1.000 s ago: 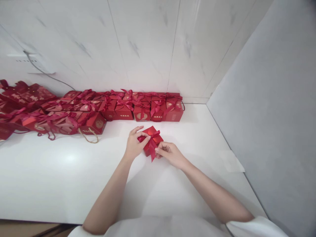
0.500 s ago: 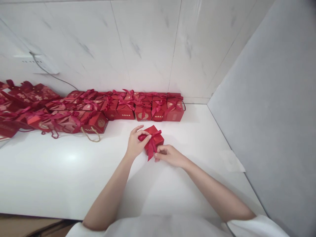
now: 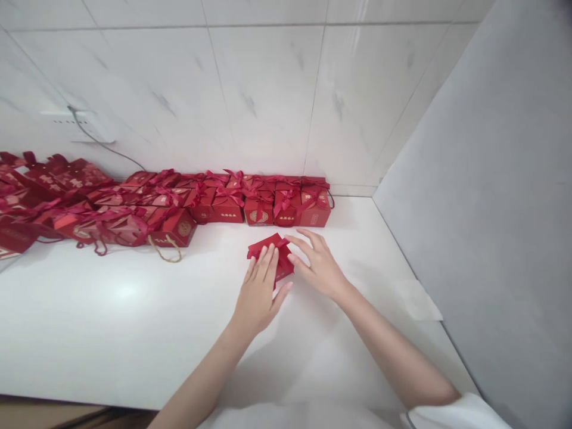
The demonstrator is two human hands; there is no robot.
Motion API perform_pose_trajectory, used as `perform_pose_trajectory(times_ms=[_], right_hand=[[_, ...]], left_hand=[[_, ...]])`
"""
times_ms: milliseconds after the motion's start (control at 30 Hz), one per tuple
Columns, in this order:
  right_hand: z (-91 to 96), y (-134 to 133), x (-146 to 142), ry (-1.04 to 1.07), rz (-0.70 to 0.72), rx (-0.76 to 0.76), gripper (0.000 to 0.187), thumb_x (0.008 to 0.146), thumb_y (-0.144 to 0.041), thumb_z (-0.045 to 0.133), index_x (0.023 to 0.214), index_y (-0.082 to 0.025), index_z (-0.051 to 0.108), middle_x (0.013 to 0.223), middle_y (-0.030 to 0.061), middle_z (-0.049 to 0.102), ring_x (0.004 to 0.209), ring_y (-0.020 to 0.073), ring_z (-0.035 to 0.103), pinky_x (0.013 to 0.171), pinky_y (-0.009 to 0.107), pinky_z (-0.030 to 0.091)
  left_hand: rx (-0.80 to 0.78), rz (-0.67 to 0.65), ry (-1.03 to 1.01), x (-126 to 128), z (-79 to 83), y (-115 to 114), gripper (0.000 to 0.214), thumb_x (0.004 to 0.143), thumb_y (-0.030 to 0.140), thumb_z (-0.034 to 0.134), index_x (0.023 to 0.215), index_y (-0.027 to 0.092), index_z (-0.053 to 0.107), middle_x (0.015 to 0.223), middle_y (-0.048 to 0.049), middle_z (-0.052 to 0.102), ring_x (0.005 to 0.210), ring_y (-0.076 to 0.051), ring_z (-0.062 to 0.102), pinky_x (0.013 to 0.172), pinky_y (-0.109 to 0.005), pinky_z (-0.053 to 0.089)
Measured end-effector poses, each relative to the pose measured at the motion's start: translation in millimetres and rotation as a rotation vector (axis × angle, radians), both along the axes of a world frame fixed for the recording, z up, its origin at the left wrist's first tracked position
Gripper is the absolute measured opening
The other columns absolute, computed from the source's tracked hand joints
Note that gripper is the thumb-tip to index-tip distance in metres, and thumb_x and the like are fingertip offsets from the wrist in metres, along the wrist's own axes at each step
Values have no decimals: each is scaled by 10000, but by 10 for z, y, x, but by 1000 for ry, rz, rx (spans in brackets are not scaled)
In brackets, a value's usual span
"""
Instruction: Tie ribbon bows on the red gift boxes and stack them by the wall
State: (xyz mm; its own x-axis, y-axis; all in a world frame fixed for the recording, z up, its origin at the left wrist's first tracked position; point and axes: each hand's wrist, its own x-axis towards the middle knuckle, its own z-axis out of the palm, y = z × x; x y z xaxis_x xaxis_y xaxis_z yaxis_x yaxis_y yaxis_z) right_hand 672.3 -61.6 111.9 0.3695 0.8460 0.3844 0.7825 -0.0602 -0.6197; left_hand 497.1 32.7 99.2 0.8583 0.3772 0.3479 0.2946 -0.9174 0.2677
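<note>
A small red gift box (image 3: 282, 262) with a red ribbon sits on the white counter (image 3: 111, 310), in front of a row of similar boxes. My left hand (image 3: 260, 292) lies over its near side with fingers stretched out, hiding part of it. My right hand (image 3: 318, 265) rests against its right side, fingers spread and extended. Neither hand grips the box or pinches the ribbon.
Several red ribboned gift boxes (image 3: 272, 202) line the tiled back wall, with more boxes and red bags (image 3: 89, 214) piled at the left. A grey wall (image 3: 482, 208) closes the right side. A cable (image 3: 102, 146) hangs from a wall socket at the left.
Both hands have let go of the ribbon bow and opened flat beside the box. The box has shifted a little farther from me, toward the row.
</note>
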Motion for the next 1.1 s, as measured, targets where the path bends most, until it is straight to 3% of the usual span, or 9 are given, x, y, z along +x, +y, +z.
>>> perform_pose_trajectory(times_ms=[100,333,567,700,800,867,933,1000,1100], right_hand=[[-90,33,-76,-144,22,-98,446,1005,-437,453,1440,-339,477,1594,75,220,1451,311,216,1148,527,274],[-336,13,20,-70,-39,-260,480,1017,-514,355,1423,-310,511,1599,97,213,1467,334,183,1142,566,265],[-308,45,78,323,-48,-209,584,1000,-595,320,1410,-220,497,1466,118,464,1382,267,395,1147,472,301],[-209,102,51,625,-19,-136,462,978,-604,386,1242,-262,550,1279,67,619,1144,224,605,1012,401,432],[-170,171,33,670,-62,-82,380,930,-597,492,1012,-233,563,1102,50,670,1032,212,631,883,352,477],[-176,234,43,667,-83,-38,369,901,-587,535,902,-218,557,1024,48,674,1024,218,620,842,335,477],[-203,306,69,664,-75,7,356,885,-561,560,835,-208,561,976,46,670,1011,219,613,841,330,471],[-240,377,98,666,-53,35,323,870,-519,580,811,-201,569,958,44,669,976,210,615,844,328,468],[-294,464,122,681,-30,54,267,860,-467,586,834,-201,582,970,37,674,938,195,618,838,320,472]], left_hand=[[81,12,78,13,-59,-22,672,995,471,385,1547,124,222,1575,-126,291,1477,-285,239,1217,-517,153],[153,-4,121,-27,-87,40,727,954,516,456,1539,136,252,1572,-115,294,1469,-288,258,1221,-559,48],[66,-136,132,-80,-5,139,786,908,590,514,1545,220,240,1570,-87,316,1481,-318,204,1173,-575,-154],[-2,-259,46,-134,53,211,715,901,542,560,1507,258,307,1535,-85,390,1466,-327,241,1188,-581,-84],[-137,-8,-270,-132,29,275,519,930,409,548,1396,224,415,1399,-120,516,1329,-279,450,1166,-504,236],[-272,270,-414,-99,0,338,403,915,423,562,1247,204,497,1189,-106,605,1112,-243,577,964,-398,442],[-408,455,-376,-51,-21,412,355,879,505,588,1069,208,546,992,-59,618,906,-212,597,740,-318,465],[-513,487,-269,-2,-36,481,345,859,553,587,908,213,551,860,-18,595,783,-184,565,633,-281,410],[-662,393,-272,48,-66,550,358,885,521,531,723,203,504,719,15,532,712,-155,512,636,-267,378]])
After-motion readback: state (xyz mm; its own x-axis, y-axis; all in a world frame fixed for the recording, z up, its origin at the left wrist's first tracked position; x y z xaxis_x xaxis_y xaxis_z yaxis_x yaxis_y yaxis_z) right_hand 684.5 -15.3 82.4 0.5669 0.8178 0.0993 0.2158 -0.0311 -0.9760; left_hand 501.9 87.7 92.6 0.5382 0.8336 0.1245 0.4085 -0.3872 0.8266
